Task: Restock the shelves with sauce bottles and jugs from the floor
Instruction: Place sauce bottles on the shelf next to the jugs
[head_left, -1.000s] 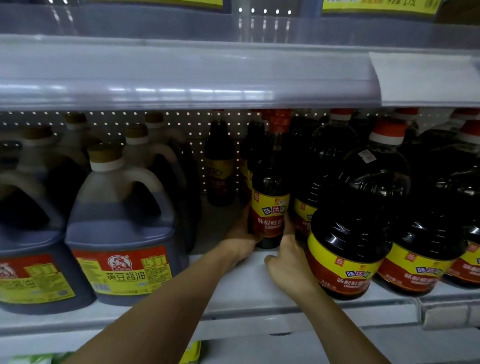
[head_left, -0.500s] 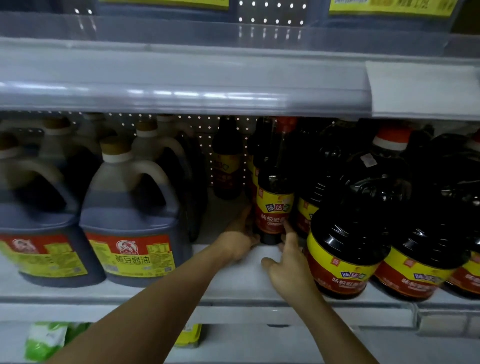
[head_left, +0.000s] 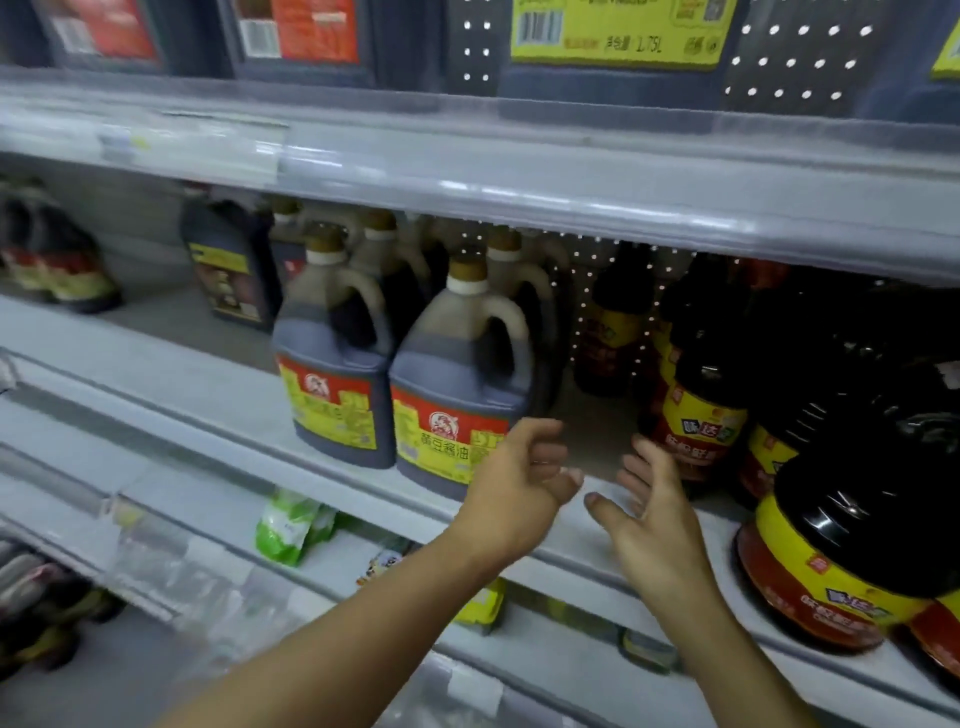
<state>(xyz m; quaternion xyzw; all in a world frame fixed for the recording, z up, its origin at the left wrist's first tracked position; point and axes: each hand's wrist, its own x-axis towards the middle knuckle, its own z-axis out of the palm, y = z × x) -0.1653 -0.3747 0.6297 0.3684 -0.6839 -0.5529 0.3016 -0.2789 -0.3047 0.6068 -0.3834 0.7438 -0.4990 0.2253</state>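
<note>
Hands (head_left: 587, 488) empty, fingers loose, before shelf (head_left: 597, 525) near slim bottle (head_left: 701, 395).

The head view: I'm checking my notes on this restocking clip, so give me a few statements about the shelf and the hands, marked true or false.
1. Both hands hold nothing. True: the left hand and the right hand hang in front of the shelf edge with loose fingers.
2. The slim sauce bottle lies on its side. False: it stands upright on the shelf.
3. The handled jug has a tan cap. True.
4. The left hand grips the jug's handle. False: it is in front of the jug's label, away from the handle.
5. A green packet sits on the shelf below. True.
</note>
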